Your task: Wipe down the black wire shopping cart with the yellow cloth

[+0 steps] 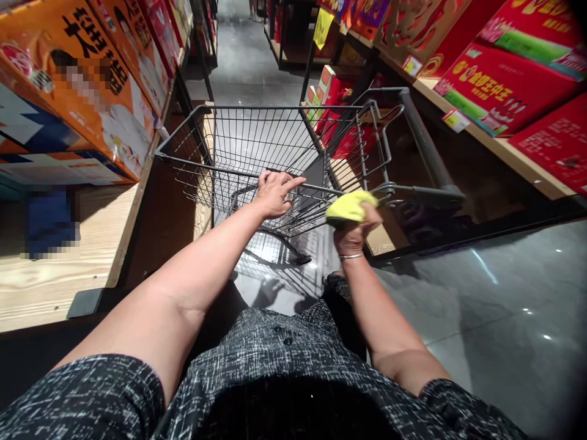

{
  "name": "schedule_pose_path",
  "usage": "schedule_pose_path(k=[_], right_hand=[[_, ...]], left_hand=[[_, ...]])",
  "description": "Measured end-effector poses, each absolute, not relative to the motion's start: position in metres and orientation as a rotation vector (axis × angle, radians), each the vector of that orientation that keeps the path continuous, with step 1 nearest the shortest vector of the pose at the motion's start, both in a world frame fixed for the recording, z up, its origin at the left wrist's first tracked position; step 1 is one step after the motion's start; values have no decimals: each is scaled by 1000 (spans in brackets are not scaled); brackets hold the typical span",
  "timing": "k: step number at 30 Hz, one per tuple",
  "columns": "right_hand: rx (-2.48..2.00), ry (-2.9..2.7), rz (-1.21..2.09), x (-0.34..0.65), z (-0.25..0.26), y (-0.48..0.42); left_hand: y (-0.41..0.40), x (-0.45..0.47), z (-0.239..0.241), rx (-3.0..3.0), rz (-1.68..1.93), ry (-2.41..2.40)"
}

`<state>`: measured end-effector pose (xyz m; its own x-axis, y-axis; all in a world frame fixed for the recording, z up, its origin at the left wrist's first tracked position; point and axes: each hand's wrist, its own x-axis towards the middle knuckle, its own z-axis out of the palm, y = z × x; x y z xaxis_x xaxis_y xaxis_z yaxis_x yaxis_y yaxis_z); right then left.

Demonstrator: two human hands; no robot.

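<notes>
A black wire shopping cart point(261, 137) stands sideways in front of me, its handle point(428, 146) off to the right. My left hand point(275, 194) rests on the cart's near top rim, fingers curled over it and the index finger stretched along the wire. In my right hand point(360, 229) is a bunched yellow cloth point(352, 206) with a dark underside, pressed to the rim near the handle end. That hand is slightly blurred, and the cloth hides part of its fingers. The cart basket shows bare wire and a dark grey panel point(313, 177).
Wooden shelves flank the aisle. Orange boxes point(92, 79) stand on the left shelf point(59, 281), red boxes point(499, 91) on the right one. A yellow tag point(323, 27) hangs at the back. Grey tiled floor point(247, 55) runs between the shelves.
</notes>
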<state>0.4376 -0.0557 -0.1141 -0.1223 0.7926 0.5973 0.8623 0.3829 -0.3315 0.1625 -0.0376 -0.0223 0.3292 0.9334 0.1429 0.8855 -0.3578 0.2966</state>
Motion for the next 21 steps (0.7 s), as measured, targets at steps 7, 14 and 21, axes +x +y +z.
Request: schedule_pose_path(k=[7,14,21], right_hand=[[-1765,-2321,347,358,-208,-91],[-1640,-2615,650,342,-219,-78],[-1632,-2447,87,406,-167,-86]], left_hand=[[-37,163,-26,2441,431,1657],[-36,163,-25,2436,430,1660],[-38,162,-25,2420,457,1658]])
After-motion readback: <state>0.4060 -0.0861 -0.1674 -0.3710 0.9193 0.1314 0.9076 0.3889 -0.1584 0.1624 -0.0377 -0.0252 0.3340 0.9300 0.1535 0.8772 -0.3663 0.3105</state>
